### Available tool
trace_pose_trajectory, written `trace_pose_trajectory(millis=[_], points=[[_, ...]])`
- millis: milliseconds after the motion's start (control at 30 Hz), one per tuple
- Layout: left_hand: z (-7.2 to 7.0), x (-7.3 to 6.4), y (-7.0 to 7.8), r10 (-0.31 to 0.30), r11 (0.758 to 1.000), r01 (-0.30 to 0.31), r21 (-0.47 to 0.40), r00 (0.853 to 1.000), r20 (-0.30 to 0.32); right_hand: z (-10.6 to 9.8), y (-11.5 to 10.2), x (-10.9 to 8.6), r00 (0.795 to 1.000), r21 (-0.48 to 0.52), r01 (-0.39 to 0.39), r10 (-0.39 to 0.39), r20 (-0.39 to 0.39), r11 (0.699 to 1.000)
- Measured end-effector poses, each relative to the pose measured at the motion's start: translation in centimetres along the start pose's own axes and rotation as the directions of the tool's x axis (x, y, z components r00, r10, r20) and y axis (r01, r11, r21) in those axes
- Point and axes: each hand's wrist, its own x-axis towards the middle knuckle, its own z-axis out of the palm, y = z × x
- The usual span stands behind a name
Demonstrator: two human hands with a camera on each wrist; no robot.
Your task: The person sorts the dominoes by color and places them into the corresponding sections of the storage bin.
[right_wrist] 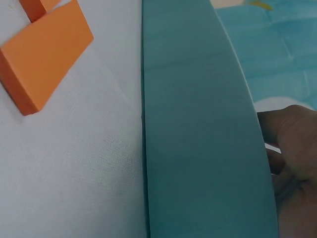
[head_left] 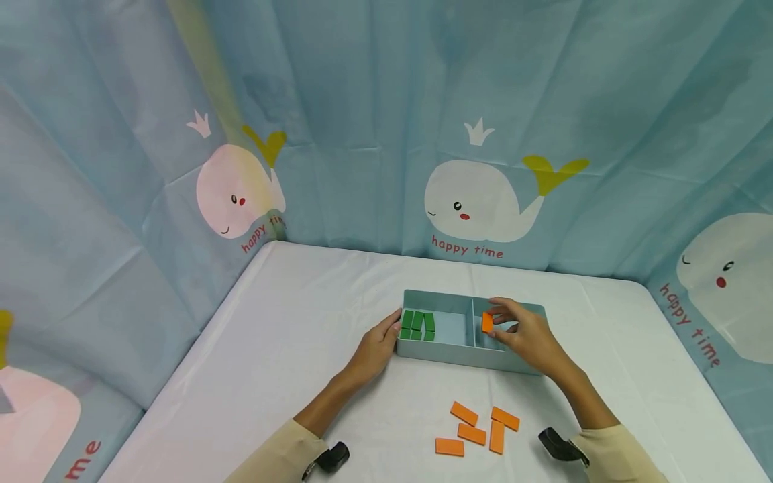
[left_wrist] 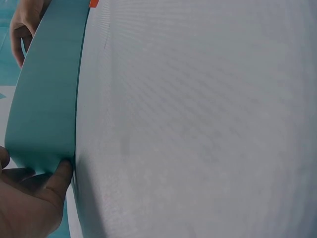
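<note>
A blue-green divided box lies on the table. My left hand holds its left end, with the thumb against the near corner in the left wrist view. Several green blocks stand in rows at the left of the box's larger compartment. My right hand pinches an orange block upright between thumb and fingers, inside or just over the smaller right compartment. Seen from the right wrist, the box wall hides the fingertips of that hand and the block.
Several orange blocks lie loosely on the white table in front of the box. A divider splits the box in two. Blue curtains with whale prints hang round the table's back and sides.
</note>
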Motion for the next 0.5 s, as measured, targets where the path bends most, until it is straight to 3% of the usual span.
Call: trace_pose_trajectory(millis=[500], points=[[0.1, 0.1, -0.1, -0.001, 1.000, 0.001, 0.005, 1.000, -0.003, 0.4, 0.4, 1.3, 0.992, 0.024, -0.054, 0.051, 0.116, 0.998]])
